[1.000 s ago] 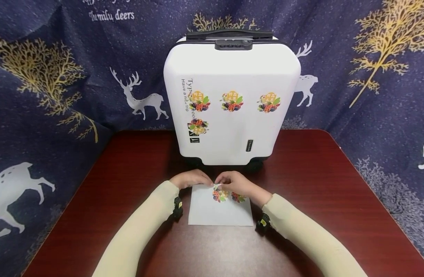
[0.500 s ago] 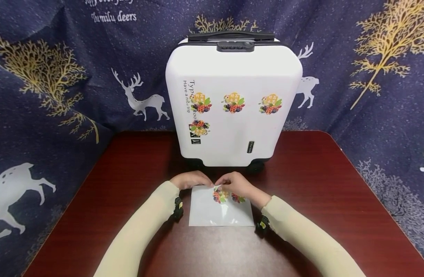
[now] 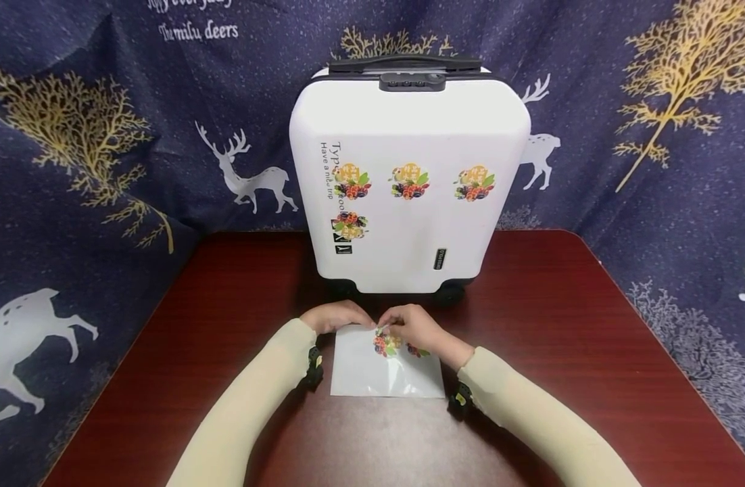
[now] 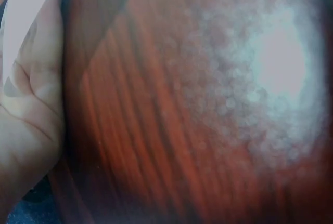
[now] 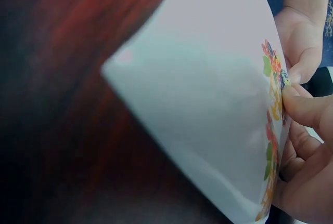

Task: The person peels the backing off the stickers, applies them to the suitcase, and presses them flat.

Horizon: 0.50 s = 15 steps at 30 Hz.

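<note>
A white sticker sheet [image 3: 372,372] with two colourful fruit stickers near its far edge is held over the table below the suitcase. My left hand [image 3: 339,315] grips the far edge, its thumb beside the left fruit sticker [image 3: 386,343]. With thumb in front and fingers behind, my right hand [image 3: 418,328] pinches the same edge at that sticker; its thumb [image 5: 304,107] touches the sticker's border in the right wrist view. I cannot tell whether the sticker has lifted. The right fruit sticker [image 3: 416,350] is partly covered by my right hand. Only the left palm [image 4: 36,104] shows in the left wrist view.
A white suitcase [image 3: 409,237] with a black handle and several fruit stickers stands upright at the table's back. The dark red table [image 3: 561,304] extends to both sides. A blue cloth [image 3: 245,81] printed with deer hangs behind.
The right hand's fingers shift slightly at the sheet's far edge and cover a bit more of the right sticker. The left hand keeps its grip. Glare has appeared on the sheet.
</note>
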Each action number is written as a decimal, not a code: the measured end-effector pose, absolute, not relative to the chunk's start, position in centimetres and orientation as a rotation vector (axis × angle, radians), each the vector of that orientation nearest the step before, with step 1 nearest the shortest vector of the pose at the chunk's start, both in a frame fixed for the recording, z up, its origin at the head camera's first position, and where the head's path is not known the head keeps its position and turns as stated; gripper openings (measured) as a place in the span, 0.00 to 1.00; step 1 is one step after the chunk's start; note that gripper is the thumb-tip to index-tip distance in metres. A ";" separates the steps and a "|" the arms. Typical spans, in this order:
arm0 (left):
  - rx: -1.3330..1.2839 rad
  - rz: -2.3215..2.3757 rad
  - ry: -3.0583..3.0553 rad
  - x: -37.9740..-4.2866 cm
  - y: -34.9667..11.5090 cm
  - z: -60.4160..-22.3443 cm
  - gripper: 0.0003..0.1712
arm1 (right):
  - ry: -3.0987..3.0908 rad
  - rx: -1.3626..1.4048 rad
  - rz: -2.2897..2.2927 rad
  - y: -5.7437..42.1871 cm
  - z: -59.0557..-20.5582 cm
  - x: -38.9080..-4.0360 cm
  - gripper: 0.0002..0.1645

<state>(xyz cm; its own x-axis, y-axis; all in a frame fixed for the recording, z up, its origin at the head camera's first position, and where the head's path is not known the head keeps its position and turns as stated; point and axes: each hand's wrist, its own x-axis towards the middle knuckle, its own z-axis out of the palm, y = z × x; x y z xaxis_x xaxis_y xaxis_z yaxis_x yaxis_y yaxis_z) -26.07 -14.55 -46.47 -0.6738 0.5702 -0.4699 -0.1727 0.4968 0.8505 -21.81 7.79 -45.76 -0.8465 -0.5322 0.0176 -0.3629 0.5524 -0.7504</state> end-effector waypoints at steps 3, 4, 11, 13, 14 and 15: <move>0.334 1.239 1.981 -26.0 -14.5 -46.4 0.19 | 2.573 -0.731 -1.169 7.7 -45.6 -21.8 0.07; 0.335 1.238 1.982 -26.0 -14.5 -46.4 0.19 | 2.571 -0.722 -1.171 7.7 -45.6 -21.8 0.07; 0.335 1.230 1.994 -26.1 -14.5 -46.5 0.18 | 2.556 -0.701 -1.181 7.7 -45.7 -21.7 0.05; 0.337 1.225 1.994 -26.0 -14.5 -46.5 0.17 | 2.553 -0.692 -1.180 7.7 -45.8 -21.7 0.05; 0.337 1.222 1.996 -26.0 -14.5 -46.5 0.17 | 2.549 -0.691 -1.183 7.7 -45.8 -21.8 0.05; 0.337 1.220 1.995 -26.0 -14.5 -46.5 0.17 | 2.544 -0.687 -1.184 7.7 -45.9 -21.8 0.05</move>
